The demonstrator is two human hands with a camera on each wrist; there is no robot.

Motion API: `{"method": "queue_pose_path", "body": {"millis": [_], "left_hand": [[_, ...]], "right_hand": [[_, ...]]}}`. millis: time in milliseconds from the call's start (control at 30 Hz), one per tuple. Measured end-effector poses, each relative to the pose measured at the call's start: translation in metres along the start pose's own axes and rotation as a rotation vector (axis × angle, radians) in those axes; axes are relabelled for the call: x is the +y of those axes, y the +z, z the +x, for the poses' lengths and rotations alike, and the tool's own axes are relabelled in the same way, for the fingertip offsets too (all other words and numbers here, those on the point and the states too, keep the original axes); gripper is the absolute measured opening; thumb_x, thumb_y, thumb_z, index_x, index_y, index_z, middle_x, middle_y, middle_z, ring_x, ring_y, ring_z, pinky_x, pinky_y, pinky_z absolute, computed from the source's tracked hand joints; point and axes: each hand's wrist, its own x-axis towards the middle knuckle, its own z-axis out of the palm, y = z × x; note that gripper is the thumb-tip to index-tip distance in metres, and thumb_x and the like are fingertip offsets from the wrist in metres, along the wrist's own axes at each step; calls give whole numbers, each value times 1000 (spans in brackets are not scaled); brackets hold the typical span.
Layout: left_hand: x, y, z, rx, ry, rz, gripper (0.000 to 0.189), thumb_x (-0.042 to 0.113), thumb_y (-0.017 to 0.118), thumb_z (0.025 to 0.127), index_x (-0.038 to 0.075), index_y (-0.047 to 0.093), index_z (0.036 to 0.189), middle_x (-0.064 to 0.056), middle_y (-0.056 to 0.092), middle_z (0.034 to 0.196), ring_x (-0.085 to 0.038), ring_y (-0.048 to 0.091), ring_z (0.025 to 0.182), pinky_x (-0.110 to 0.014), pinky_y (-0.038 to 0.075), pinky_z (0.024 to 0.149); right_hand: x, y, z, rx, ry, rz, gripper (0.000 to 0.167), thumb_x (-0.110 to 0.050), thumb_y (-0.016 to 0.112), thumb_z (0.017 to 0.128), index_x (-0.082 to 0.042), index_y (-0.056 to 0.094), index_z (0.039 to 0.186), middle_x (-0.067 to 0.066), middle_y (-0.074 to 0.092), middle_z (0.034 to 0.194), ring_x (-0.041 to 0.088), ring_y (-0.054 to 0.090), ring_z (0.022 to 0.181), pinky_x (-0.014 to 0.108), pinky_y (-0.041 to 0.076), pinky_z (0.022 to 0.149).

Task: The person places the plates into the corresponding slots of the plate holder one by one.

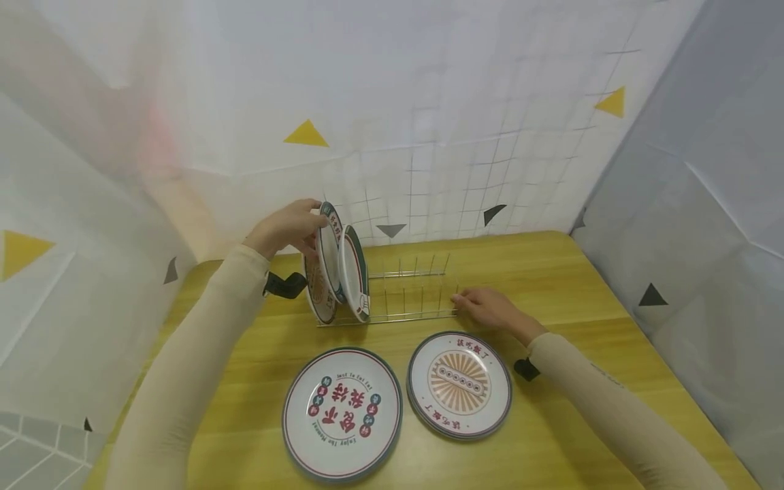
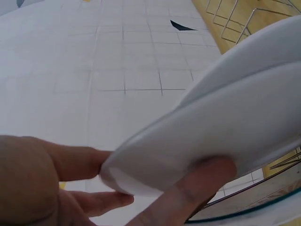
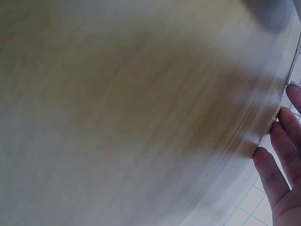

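My left hand pinches the upper rim of a white plate that stands on edge at the left end of a wire plate rack. In the left wrist view, the thumb lies across the smooth face of this held plate, fingers behind its edge. Close on its left leans a plate with an orange sunburst; on its right stands another upright plate with a green-edged rim. My right hand holds the rack's right end with its fingertips, beside the wire in the right wrist view.
Two piles of plates lie flat before the rack: one topped by a red-lettered plate, one by a sunburst plate. White sheeting with triangle prints rises behind the wooden table and along both sides.
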Motion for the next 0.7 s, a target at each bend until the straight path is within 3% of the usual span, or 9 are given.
{"method": "queue_pose_path", "body": {"millis": [133, 233, 300, 467, 567, 700], "left_hand": [[3, 9, 0, 57, -2, 103, 61, 19, 36, 105, -1, 8, 155, -31, 42, 142, -39, 64, 101, -39, 61, 80], [4, 18, 2, 102, 16, 186, 55, 16, 33, 104, -7, 17, 151, -31, 47, 136, -34, 66, 85, -37, 61, 74], [2, 25, 4, 119, 20, 228, 53, 16, 30, 103, -9, 19, 149, -30, 47, 133, -29, 60, 78, -35, 58, 72], [-6, 41, 6, 150, -14, 268, 52, 15, 27, 102, -11, 19, 146, -29, 48, 127, -28, 51, 88, -38, 49, 75], [-8, 49, 6, 214, -26, 282, 54, 14, 28, 100, -12, 19, 146, -30, 51, 121, -33, 52, 91, -39, 50, 74], [-8, 58, 7, 308, -16, 327, 54, 16, 33, 100, -16, 22, 143, -33, 55, 113, -34, 56, 84, -38, 52, 65]], "right_hand": [[0, 0, -1, 2, -1, -6, 44, -44, 39, 105, -18, 75, 101, 6, 71, 112, 29, 65, 106, 49, 51, 92], [-2, 0, -2, 4, 9, -2, 43, -43, 40, 105, -18, 74, 101, 6, 71, 111, 29, 65, 105, 49, 52, 92], [-2, 1, -2, 5, 15, 0, 43, -43, 40, 105, -18, 75, 100, 6, 71, 112, 29, 65, 105, 49, 52, 92], [-2, 3, -2, -1, 3, -6, 44, -43, 40, 105, -20, 76, 97, 8, 70, 117, 31, 64, 109, 51, 50, 95], [-3, 3, -2, -7, 4, 6, 44, -43, 40, 105, -20, 76, 98, 7, 70, 117, 31, 63, 111, 51, 49, 97], [-3, 0, -3, -3, 13, 19, 43, -43, 40, 105, -19, 76, 99, 6, 70, 115, 31, 63, 110, 52, 49, 96]]}}
